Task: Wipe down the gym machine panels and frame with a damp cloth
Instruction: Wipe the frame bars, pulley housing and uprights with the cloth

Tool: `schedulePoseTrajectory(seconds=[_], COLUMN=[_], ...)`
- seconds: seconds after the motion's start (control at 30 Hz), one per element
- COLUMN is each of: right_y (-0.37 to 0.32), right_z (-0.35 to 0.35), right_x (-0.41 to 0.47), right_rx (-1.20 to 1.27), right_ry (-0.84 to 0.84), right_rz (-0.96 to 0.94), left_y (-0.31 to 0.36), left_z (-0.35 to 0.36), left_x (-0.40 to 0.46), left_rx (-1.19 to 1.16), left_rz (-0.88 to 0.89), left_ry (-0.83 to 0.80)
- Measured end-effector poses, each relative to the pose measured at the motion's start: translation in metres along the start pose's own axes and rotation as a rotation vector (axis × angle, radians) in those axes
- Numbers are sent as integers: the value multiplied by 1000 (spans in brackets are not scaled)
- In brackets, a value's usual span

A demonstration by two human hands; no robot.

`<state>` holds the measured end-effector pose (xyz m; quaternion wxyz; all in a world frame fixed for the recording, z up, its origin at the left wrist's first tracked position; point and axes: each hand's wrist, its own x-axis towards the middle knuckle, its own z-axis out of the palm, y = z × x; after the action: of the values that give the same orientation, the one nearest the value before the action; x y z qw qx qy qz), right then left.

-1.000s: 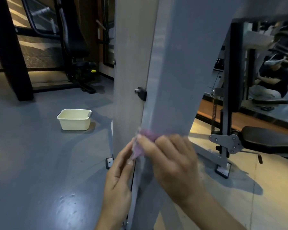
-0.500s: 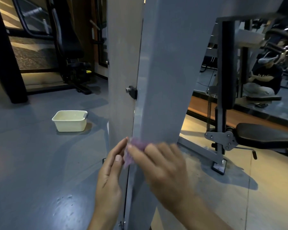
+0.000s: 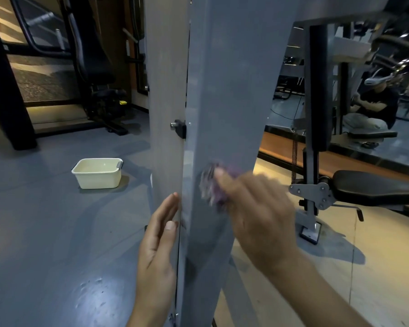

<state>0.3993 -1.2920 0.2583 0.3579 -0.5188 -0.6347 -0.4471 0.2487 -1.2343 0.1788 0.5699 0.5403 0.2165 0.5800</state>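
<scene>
A dim gym, with a glossy grey floor (image 3: pixel 45 232) running off to the left and a paler tan stretch on the right. Filling the middle is the machine's tall grey frame upright (image 3: pixel 224 102), and just left of it, edge to edge, a lighter grey panel (image 3: pixel 165 79) with a small black knob (image 3: pixel 178 128) at the seam. Far left stands a black padded seat machine (image 3: pixel 92 67); on the right a black bench pad (image 3: pixel 376 188) sticks out from a bolted steel bracket (image 3: pixel 314 192), and beyond that a mirror shows a seated person (image 3: pixel 373 107). A cream plastic tub (image 3: pixel 97 173) sits on the floor well to the left of the upright.

The right hand (image 3: pixel 257 208) is blurred with motion, fingers closed over a bunched purple cloth (image 3: pixel 214 185) and pressing it against the near face of the upright, about midway down. The left hand (image 3: pixel 158 244) is apart from it, flat and empty with fingers straight, lying along the panel's edge at the seam.
</scene>
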Motion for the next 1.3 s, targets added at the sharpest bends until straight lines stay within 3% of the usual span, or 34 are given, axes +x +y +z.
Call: schedulePoseTrajectory(seconds=[0.17,0.4,0.63,0.83,1.1,1.17,1.3], right_y=[-8,20,3,37,1,6,21], right_z=[8,-9,5,-16,4,1,-7], right_x=[-63,10,-85,3,-105,-85,-17], right_rx=[-47,-62,-44,40,380,387,386], right_ry=[-252,57,-305,-32,-347,-297,-39], right_rz=[-136,21,-39,197,524,535,572], left_y=[3,5,5,6,-1,0,3], left_z=[4,2,2,2,-4,-4,0], left_x=[-3,-5,-8,-8,-5,-4,-6], left_rx=[6,33,35,50,41,49,56], left_rz=[-1,-9,10,-13,-53,-54,-68], left_ry=[7,-16,-39,-43,-66,-59,-52])
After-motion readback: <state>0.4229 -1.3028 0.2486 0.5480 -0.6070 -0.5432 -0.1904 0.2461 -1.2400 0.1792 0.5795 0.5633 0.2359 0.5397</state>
